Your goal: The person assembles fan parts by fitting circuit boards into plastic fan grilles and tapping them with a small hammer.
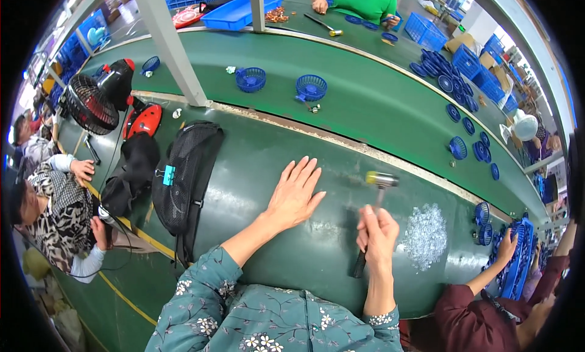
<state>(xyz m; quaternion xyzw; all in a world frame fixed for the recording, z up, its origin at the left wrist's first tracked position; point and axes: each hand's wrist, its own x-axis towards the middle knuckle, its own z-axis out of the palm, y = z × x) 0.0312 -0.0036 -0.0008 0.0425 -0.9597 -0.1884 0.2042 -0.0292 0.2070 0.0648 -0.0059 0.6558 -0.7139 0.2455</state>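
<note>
Right hand (pixel 378 230) is clamped on a small mallet (pixel 379 187) raised just right of the left hand (pixel 295 193), which lies flat and spread on the green tabletop (pixel 256 163), so a sloppy swing could easily smack those fingers.

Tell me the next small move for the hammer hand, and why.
Probably hold the swing and place a part first. The right hand grips the hammer with its head raised above the green table, yet nothing lies beneath it. The left hand rests flat and empty on the bare surface. The nearest parts are the pile of small clear pieces, just right of the hammer.
</note>
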